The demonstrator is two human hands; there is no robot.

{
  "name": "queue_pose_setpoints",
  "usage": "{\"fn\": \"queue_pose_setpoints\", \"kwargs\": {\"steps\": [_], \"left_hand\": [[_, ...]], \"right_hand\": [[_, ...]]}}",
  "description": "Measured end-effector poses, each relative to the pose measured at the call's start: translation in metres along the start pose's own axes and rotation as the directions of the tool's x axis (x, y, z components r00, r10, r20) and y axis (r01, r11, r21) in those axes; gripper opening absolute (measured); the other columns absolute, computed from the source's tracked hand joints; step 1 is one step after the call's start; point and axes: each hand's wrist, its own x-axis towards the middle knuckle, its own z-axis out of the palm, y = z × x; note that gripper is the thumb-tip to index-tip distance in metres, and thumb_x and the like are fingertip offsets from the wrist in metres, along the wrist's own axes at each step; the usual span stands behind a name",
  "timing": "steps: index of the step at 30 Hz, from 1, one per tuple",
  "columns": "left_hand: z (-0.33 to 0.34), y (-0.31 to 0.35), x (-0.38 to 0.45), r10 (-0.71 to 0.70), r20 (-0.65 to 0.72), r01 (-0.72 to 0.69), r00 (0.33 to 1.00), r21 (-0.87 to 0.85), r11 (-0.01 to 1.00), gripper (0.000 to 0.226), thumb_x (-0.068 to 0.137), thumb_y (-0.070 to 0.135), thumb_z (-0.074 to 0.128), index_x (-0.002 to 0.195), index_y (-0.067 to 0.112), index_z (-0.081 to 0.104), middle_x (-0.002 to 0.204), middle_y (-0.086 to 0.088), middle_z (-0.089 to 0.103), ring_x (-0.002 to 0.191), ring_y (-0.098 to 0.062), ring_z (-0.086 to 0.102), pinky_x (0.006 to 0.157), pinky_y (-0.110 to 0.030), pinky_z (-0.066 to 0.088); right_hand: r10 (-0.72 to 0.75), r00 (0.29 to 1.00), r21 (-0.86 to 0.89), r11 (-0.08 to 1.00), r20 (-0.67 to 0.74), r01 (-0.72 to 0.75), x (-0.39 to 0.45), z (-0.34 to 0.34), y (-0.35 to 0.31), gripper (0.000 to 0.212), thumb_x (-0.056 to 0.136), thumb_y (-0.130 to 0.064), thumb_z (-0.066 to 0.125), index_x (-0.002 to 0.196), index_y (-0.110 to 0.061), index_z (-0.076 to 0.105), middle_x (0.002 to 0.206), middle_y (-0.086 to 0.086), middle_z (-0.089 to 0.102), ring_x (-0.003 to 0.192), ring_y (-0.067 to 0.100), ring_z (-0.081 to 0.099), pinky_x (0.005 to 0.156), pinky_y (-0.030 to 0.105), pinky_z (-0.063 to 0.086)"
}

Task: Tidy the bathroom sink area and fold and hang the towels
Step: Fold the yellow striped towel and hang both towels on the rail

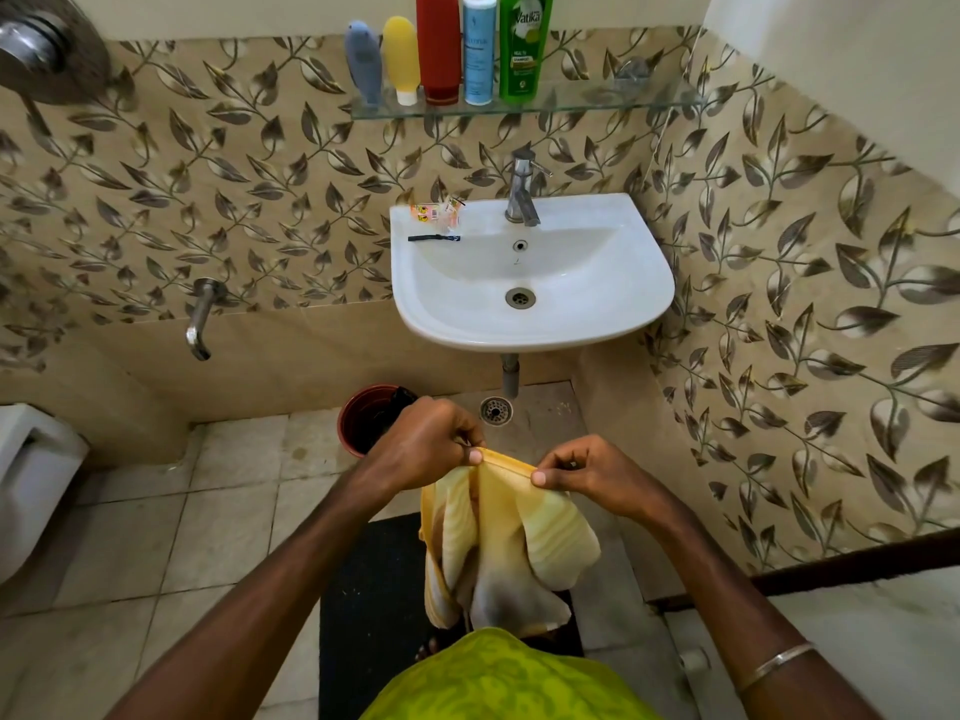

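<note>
A yellow and cream striped towel hangs in front of me below the sink. My left hand pinches its top hem at the left, and my right hand pinches the same hem a short way to the right. The cloth droops in loose folds from the two hands. The white wall sink is ahead, with small orange sachets and a thin black item on its left rim beside the steel tap.
A glass shelf above the sink carries several bottles, with a green one at the right. A dark red bucket stands on the floor left of the floor drain. A black mat lies underfoot. A wall spout sticks out at left.
</note>
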Motion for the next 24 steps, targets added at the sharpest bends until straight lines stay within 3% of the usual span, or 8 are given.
{"fn": "queue_pose_setpoints", "kwargs": {"steps": [3, 5, 9, 11, 14, 17, 24], "left_hand": [[0.001, -0.003, 0.002, -0.002, -0.003, 0.002, 1.0, 0.036, 0.999, 0.01, 0.086, 0.017, 0.075, 0.095, 0.021, 0.078, 0.091, 0.008, 0.073, 0.089, -0.008, 0.067, 0.083, -0.036, 0.059], [0.001, -0.005, 0.003, -0.005, -0.006, 0.006, 1.0, 0.049, 0.999, 0.014, 0.085, 0.018, 0.076, 0.098, 0.023, 0.077, 0.096, 0.005, 0.075, 0.092, -0.01, 0.068, 0.084, -0.037, 0.058], [0.003, 0.003, 0.0, 0.065, 0.057, -0.066, 0.996, 0.009, 0.998, 0.047, 0.086, 0.016, 0.075, 0.129, 0.03, 0.064, 0.104, 0.0, 0.075, 0.093, -0.007, 0.069, 0.084, -0.024, 0.053], [0.007, 0.011, -0.002, 0.108, 0.096, -0.107, 0.989, -0.017, 0.994, 0.051, 0.088, 0.015, 0.072, 0.135, 0.03, 0.06, 0.108, -0.001, 0.075, 0.095, -0.01, 0.07, 0.085, -0.023, 0.054], [0.013, 0.015, 0.0, 0.139, 0.116, -0.136, 0.983, -0.032, 0.99, 0.033, 0.089, 0.016, 0.07, 0.12, 0.027, 0.071, 0.105, 0.002, 0.075, 0.094, -0.011, 0.069, 0.084, -0.035, 0.058], [0.013, 0.014, 0.003, 0.093, 0.072, -0.094, 0.993, 0.004, 0.996, 0.014, 0.086, 0.017, 0.074, 0.099, 0.023, 0.077, 0.094, 0.004, 0.075, 0.09, -0.01, 0.067, 0.082, -0.039, 0.058], [0.004, 0.005, 0.004, 0.063, 0.07, -0.068, 0.996, 0.064, 0.996, 0.012, 0.086, 0.018, 0.075, 0.097, 0.021, 0.078, 0.096, 0.006, 0.075, 0.093, -0.009, 0.066, 0.086, -0.038, 0.057]], "right_hand": [[-0.015, 1.0, 0.038, 0.999, -0.005, 0.015, 0.001, 0.002, -0.002, 0.015, 0.088, -0.022, 0.078, 0.092, -0.008, 0.08, 0.092, 0.012, 0.078, 0.088, 0.03, 0.074, 0.084, 0.046, 0.059], [-0.041, 0.999, 0.087, 0.995, -0.013, 0.042, 0.002, 0.004, -0.005, 0.008, 0.088, -0.019, 0.078, 0.088, -0.011, 0.081, 0.087, 0.009, 0.078, 0.079, 0.023, 0.071, 0.076, 0.04, 0.057], [-0.07, 0.998, 0.08, 0.994, 0.003, 0.07, 0.008, 0.008, -0.01, 0.01, 0.088, -0.02, 0.079, 0.087, -0.01, 0.08, 0.084, 0.014, 0.076, 0.075, 0.022, 0.066, 0.07, 0.039, 0.05], [-0.075, 0.997, 0.053, 0.996, 0.012, 0.075, 0.011, 0.01, -0.013, 0.013, 0.088, -0.023, 0.08, 0.088, -0.01, 0.08, 0.086, 0.012, 0.077, 0.076, 0.019, 0.068, 0.071, 0.037, 0.052], [-0.091, 0.996, 0.058, 0.994, 0.011, 0.091, 0.013, 0.012, -0.019, 0.012, 0.086, -0.022, 0.081, 0.089, -0.01, 0.082, 0.086, 0.007, 0.079, 0.079, 0.012, 0.071, 0.073, 0.03, 0.053], [-0.086, 0.996, 0.043, 0.995, 0.018, 0.085, 0.013, 0.011, -0.019, 0.013, 0.085, -0.021, 0.082, 0.09, -0.01, 0.082, 0.087, 0.01, 0.079, 0.079, 0.014, 0.071, 0.074, 0.033, 0.054], [-0.007, 0.998, 0.006, 1.0, 0.055, 0.007, 0.008, 0.006, -0.011, 0.01, 0.084, -0.022, 0.083, 0.092, -0.015, 0.083, 0.088, 0.003, 0.08, 0.081, 0.011, 0.072, 0.077, 0.029, 0.056]]}}
